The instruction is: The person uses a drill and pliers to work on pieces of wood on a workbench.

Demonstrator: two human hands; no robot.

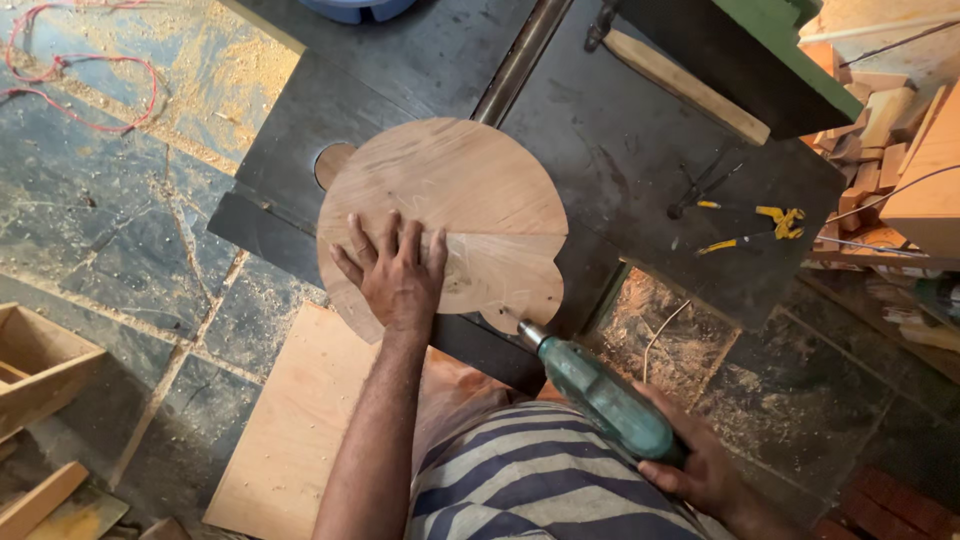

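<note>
A rounded plywood cutout (470, 200) made of overlapping lobes lies on a dark worktable (620, 140). My left hand (395, 270) presses flat on its near left part, fingers spread. My right hand (700, 470) grips a green electric drill (600, 395), which points up and left. The drill's tip touches the near edge of the cutout's lower right lobe (505, 280).
Yellow-handled pliers (760, 228) and a metal tool lie on the table's right side. A plywood sheet (300, 420) rests on the stone floor below. Wood offcuts (870, 110) pile up at the right, a wooden box (35, 365) at the left, a red wire (70, 70) at the top left.
</note>
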